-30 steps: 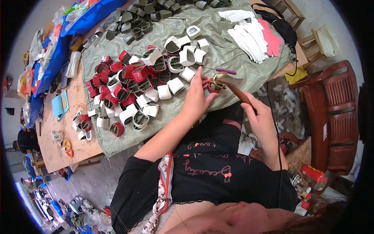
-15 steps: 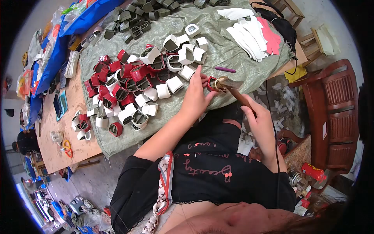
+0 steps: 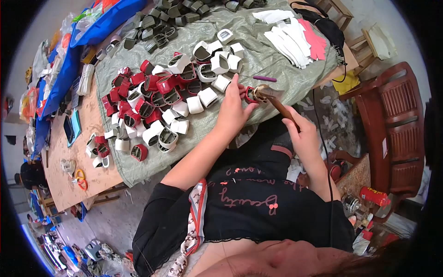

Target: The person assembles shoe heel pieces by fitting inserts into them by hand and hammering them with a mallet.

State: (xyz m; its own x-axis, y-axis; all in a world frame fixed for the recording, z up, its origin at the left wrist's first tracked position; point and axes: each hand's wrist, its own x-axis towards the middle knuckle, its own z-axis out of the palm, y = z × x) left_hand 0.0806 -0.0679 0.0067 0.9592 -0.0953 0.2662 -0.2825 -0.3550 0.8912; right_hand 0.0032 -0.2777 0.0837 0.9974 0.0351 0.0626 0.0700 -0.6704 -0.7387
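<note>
My left hand point(image 3: 234, 104) is closed, thumb and fingers pinching a small red band-shaped piece point(image 3: 250, 94) near the front edge of the cloth. My right hand point(image 3: 302, 134) is wrapped round the wooden handle of a hammer point(image 3: 278, 106). Its brass-coloured head meets or overlaps the red piece; whether they touch I cannot tell. Just beyond lies a thin awl-like tool with a purple handle point(image 3: 265, 79). To the left of my left hand spreads a heap of curved white pieces point(image 3: 194, 105) and red pieces point(image 3: 167, 85).
Dark green pieces point(image 3: 159, 30) are piled at the back on the woven cloth point(image 3: 258, 51). White strips point(image 3: 288, 39) and pink strips point(image 3: 314, 40) lie back right. Orange-handled scissors point(image 3: 81, 179) rest on the bare wood at left. A wooden chair point(image 3: 400, 134) stands at right.
The view has shifted slightly. Both hands stay in nearly the same place, with the red piece and hammer still held; the hammer's head sits marginally closer to my left hand.
</note>
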